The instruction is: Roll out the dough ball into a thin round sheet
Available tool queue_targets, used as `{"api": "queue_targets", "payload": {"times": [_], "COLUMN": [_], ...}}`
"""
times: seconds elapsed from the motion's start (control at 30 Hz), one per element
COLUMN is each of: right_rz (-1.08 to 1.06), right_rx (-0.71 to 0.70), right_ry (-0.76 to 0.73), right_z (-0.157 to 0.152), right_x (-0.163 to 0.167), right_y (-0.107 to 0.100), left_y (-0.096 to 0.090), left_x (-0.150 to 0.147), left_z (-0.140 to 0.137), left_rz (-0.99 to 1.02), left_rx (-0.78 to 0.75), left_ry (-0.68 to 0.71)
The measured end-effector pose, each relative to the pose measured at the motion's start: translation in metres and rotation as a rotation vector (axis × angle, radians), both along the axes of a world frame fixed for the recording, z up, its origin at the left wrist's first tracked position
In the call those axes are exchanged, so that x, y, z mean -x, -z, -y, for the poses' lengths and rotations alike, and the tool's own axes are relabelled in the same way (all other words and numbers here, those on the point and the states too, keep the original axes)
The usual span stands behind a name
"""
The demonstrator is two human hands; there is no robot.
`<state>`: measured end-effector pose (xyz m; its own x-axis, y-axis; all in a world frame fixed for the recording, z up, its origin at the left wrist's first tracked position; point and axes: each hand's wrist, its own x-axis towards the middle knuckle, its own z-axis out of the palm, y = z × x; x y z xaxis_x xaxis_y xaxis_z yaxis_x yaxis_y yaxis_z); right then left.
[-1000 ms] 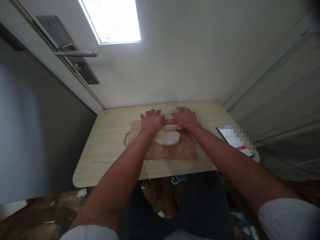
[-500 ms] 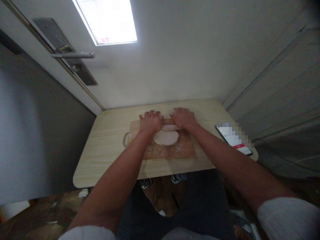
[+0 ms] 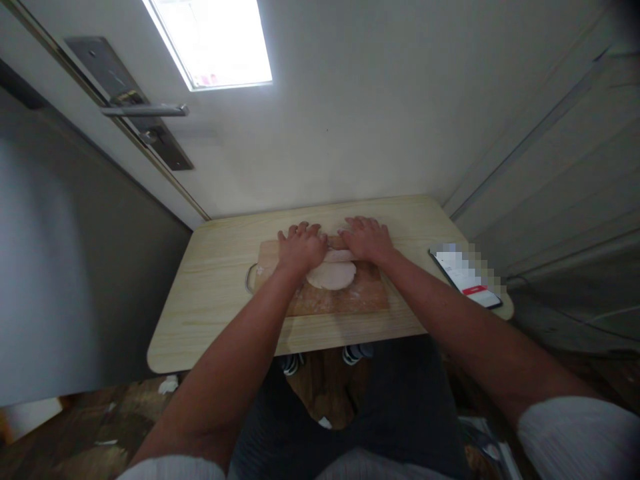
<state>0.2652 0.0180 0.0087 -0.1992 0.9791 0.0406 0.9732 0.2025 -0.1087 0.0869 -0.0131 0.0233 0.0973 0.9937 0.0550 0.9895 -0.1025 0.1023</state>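
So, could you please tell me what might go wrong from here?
The flat, rounded, pale dough might stick to the brown rectangular wooden board, where the white dusting looks patchy. That board could also slide on the pale wood-grain table, as no clamp shows. The dark-edged phone with a lit screen lies near the table's right end, so a bump from the right forearm might knock it off.

no word, number or brand can be read. on the phone (image 3: 456, 268), a few dark marks are shown on the white screen, too small and blurred to be made out. any lettering on its red bar (image 3: 474, 290) cannot be told. part of the screen is hidden by blurred blocks. pinkish marks (image 3: 205, 80) in the window (image 3: 220, 43) are likewise unreadable.
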Motion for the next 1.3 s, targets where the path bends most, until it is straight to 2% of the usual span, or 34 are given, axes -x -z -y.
{"api": "queue_targets", "payload": {"times": [0.37,0.57,1.3], "right_rz": [-0.042,-0.032,-0.051], "right_rx": [-0.04,-0.008,-0.027], "right_ry": [0.032,0.031,0.064], "right_z": [0.01,0.016,0.046], "right_x": [-0.001,-0.002,0.0], "right_y": [0.003,0.001,-0.003], "left_y": [0.002,0.0,-0.004], "left_x": [-0.001,-0.005,-0.01], "left_z": [0.009,0.018,0.048], "left_rz": [-0.002,-0.001,-0.024], "left_rx": [-0.016,-0.024,-0.108], "left_ry": [-0.004,-0.023,-0.011]}}
